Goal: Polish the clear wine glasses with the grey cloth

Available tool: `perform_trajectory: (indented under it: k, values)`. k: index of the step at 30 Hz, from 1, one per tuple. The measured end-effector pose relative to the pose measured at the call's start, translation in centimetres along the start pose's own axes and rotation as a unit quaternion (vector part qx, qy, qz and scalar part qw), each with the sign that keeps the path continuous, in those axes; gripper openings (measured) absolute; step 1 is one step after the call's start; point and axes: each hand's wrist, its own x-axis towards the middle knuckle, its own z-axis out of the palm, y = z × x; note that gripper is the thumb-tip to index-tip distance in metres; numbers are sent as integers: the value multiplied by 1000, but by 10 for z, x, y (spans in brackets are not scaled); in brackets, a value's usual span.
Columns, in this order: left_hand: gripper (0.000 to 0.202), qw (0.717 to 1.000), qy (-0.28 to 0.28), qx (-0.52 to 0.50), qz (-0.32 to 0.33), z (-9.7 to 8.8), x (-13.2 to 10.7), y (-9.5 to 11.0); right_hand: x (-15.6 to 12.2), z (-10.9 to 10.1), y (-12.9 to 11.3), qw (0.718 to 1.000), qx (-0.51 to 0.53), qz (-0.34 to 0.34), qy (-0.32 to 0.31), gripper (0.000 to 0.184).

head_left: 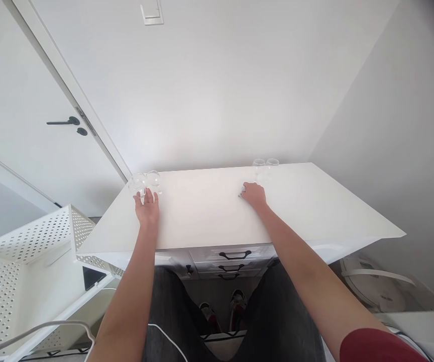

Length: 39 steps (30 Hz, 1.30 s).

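Note:
Two clear stemmed glasses (144,183) stand at the far left of a white table (209,211). My left hand (147,207) lies flat just in front of them, fingers stretched out, fingertips touching the nearer glass's base. Another pair of clear glasses (265,167) stands at the far middle-right. My right hand (254,194) rests on the tabletop just in front of that pair, fingers curled over something small and greyish that I cannot make out.
A white perforated metal cart (24,256) stands left of the table. Drawers with black handles (235,255) sit under the table's front edge. A white door with a black handle (64,121) is at the left. A round white appliance (371,289) lies on the floor, right.

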Motion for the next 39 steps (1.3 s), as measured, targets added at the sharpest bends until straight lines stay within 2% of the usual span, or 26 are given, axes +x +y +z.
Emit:
perform_trajectory:
  k: [3, 7, 10, 13, 15, 19, 23, 25, 27, 28, 29, 31, 33, 36, 39]
  values:
    - [33, 998, -50, 34, 0, 17, -18, -13, 0, 0, 0, 1000, 5, 1, -4, 7]
    - [45, 969, -190, 149, -50, 46, -45, -44, 1, 0, 1, 1000, 10, 5, -4, 8]
    - [49, 958, -205, 202, -14, 62, -60, -71, 1, 0, 1, 1000, 9, 5, -2, 7]
    - [50, 938, -216, 268, 33, 68, -69, -91, -1, 0, 1, 1000, 22, 1, 10, 7]
    - [50, 921, -242, 303, 40, 67, -72, -96, -3, -1, 3, 998, 52, -8, 41, 9]
    - [49, 901, -273, 335, 44, 65, -76, -96, -6, -4, 11, 978, 143, -24, 152, 25]
    - [48, 889, -300, 345, 39, 68, -81, -93, -5, -6, 11, 956, 191, 35, 220, 38]
    - [49, 892, -298, 338, 44, 69, -82, -92, -6, -3, -3, 939, 238, 69, 237, 40]
    - [48, 895, -287, 337, 55, 70, -82, -92, -9, 4, -28, 903, 344, 111, 233, 44]
    - [48, 896, -281, 339, 60, 69, -81, -92, -10, 8, -44, 872, 422, 134, 212, 46]
    - [48, 895, -276, 344, 66, 69, -81, -92, -12, 13, -61, 834, 504, 152, 165, 49]
    - [47, 891, -273, 354, 74, 68, -80, -92, -15, 22, -94, 813, 554, 143, 109, 49]
    - [47, 886, -276, 363, 78, 67, -80, -92, -18, 30, -118, 803, 580, 117, 71, 45]
    - [46, 886, -267, 371, 77, 66, -80, -91, -22, 34, -131, 781, 620, 67, 38, 38]
    - [44, 894, -231, 378, 73, 65, -78, -91, -24, 34, -126, 738, 672, 26, 50, 41]
